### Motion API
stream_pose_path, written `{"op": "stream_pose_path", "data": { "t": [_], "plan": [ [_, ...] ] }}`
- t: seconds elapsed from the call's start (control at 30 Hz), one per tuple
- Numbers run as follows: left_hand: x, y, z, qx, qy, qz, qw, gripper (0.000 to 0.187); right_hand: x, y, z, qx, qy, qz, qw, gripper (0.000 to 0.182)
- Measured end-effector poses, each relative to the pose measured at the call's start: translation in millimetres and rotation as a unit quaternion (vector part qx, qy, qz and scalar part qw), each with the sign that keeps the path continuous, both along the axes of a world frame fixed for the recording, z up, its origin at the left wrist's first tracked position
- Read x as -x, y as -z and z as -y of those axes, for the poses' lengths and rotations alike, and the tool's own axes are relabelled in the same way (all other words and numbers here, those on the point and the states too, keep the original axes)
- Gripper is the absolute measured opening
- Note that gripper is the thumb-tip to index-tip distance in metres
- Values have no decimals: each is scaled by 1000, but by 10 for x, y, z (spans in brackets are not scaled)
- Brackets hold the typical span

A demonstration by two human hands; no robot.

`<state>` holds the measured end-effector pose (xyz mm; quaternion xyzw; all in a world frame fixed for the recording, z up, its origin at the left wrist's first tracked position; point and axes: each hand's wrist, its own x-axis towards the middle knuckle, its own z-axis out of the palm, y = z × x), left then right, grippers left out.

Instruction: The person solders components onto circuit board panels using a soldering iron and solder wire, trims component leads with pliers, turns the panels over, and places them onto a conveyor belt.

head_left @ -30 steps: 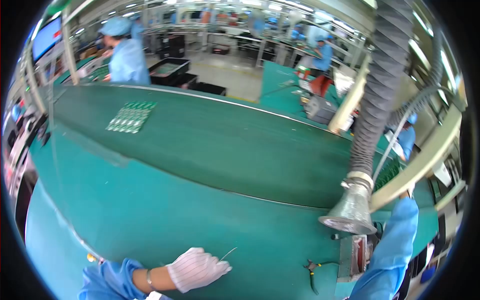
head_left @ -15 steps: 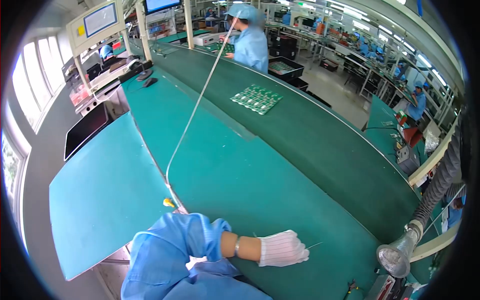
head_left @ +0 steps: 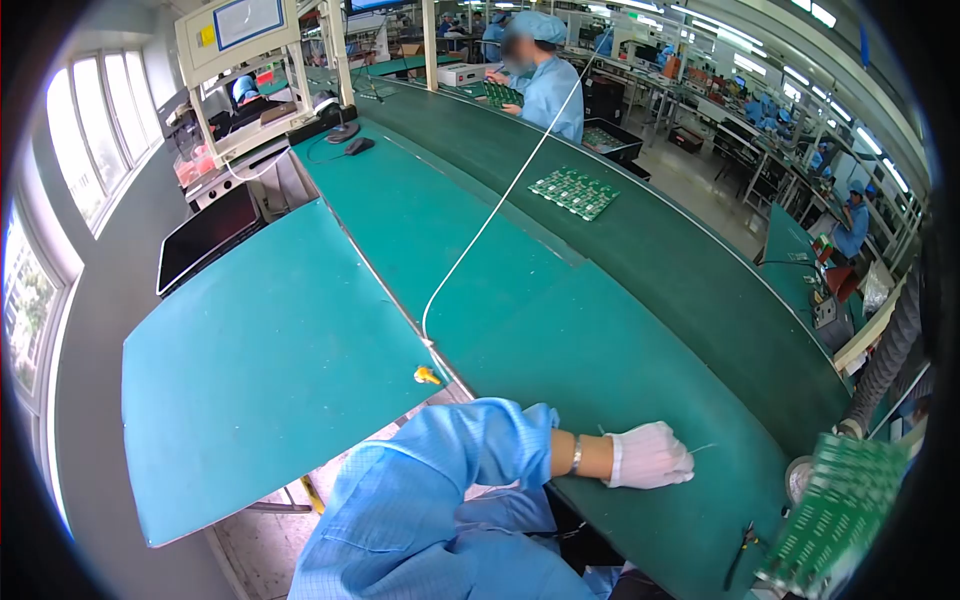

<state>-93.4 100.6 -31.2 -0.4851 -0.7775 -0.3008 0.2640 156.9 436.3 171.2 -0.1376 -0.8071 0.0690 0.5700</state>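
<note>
pliers: they lie on the near right part of the green worktop [head_left: 520, 330]; take these pliers [head_left: 747, 540] as your landmark.
left hand: your gloved left hand [head_left: 650, 456] is left of the pliers and a little farther from you, fingers closed around a thin wire [head_left: 706, 446] whose tip sticks out toward the right.
right hand: it does not show, so whether it grasps anything cannot be told.
green panel: a circuit panel [head_left: 840, 510], raised, tilted and slightly blurred, is just right of the pliers; what supports it is hidden.
metal funnel: the funnel [head_left: 797, 480] shows beyond the pliers, partly covered by the green panel.
belt: the dark green belt [head_left: 690, 260] runs beyond the pliers, carrying a second panel [head_left: 574, 194] far off to their left.
co-worker: a person in blue [head_left: 553, 90] stands across the belt, farthest from the pliers.
risk at the pliers: if the green panel came down leftward, its lower corner could catch on them and scrape.
risk at the funnel: a careless tilt could knock the panel's edge against it.
risk at the wire: with its tip exposed, a sideways sweep could scratch the panel.
</note>
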Motion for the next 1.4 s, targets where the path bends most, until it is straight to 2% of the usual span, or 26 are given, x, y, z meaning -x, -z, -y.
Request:
{"op": "stream_pose_path", "data": {
  "t": [0.03,0.1,0.13,0.17,0.23,0.27,0.3,0.33,0.37,0.43,0.47,0.5,0.53,0.57,0.6,0.63,0.67,0.7,0.77,0.87,0.9,0.97,1.07,1.17,1.3,1.4],
  "plan": [
    [-13,1,2,-27,-3,-2,1000,38,196,209,137,6,-181,-54,982,16],
    [-164,-274,2,-118,34,293,948,44,521,593,462,80,-303,-17,949,18],
    [-217,-434,15,-158,52,432,887,49,692,811,642,118,-360,0,925,20],
    [-224,-554,67,-201,123,561,793,52,834,1140,833,105,-354,13,929,20],
    [-236,-716,174,-262,246,768,531,63,923,1532,1336,85,-329,72,938,25],
    [-249,-688,189,-276,251,772,515,81,867,1604,1638,76,-310,118,940,31],
    [-378,-848,254,-291,170,772,539,80,810,1467,1911,37,-336,179,924,36],
    [-351,-767,304,-281,145,736,599,71,761,1331,2188,0,-363,237,901,42],
    [-276,-632,313,-265,129,696,655,63,754,1238,2258,-123,-381,276,874,39],
    [-181,-548,457,-177,36,654,734,44,789,1248,2276,-105,-459,214,856,36],
    [-194,-652,563,-126,-13,622,772,39,780,1162,2171,-97,-431,204,874,36],
    [-114,-519,602,-175,1,676,716,35,716,1117,2058,-90,-405,195,889,37],
    [-72,-651,717,-126,-6,642,756,33,659,1230,1822,-59,-302,232,923,33],
    [-7,-727,799,-133,-10,680,721,34,700,1270,1601,-50,-284,146,946,34],
    [118,-592,878,-128,22,631,764,36,691,1225,1396,-33,-221,155,962,28],
    [221,-536,910,-101,27,615,781,38,655,1280,1107,-13,-165,184,969,27],
    [264,-686,892,-75,-4,655,752,40,627,1334,863,-25,-123,205,971,27],
    [285,-864,870,-10,-46,658,752,47,598,1378,694,-37,-83,227,970,27],
    [398,-866,814,101,-129,618,769,53,582,1493,504,-1,-78,299,951,25],
    [402,-840,772,90,-186,580,788,48,531,1588,486,-16,-126,302,945,26],
    [449,-652,813,122,-220,412,876,58,537,1588,490,-29,-158,307,938,28],
    [484,-580,767,118,-261,284,915,80,612,1570,550,-73,-200,296,931,32],
    [676,-455,615,124,-188,29,974,82,823,1358,490,-77,-214,334,915,47],
    [682,-248,505,225,-164,-40,960,75,895,1396,338,-52,-241,374,894,52],
    [619,-226,488,189,-142,-4,972,68,871,1506,306,-57,-233,360,902,49],
    [632,-222,513,158,-127,7,979,65,814,1549,332,-126,-182,351,910,44]
  ]
}}
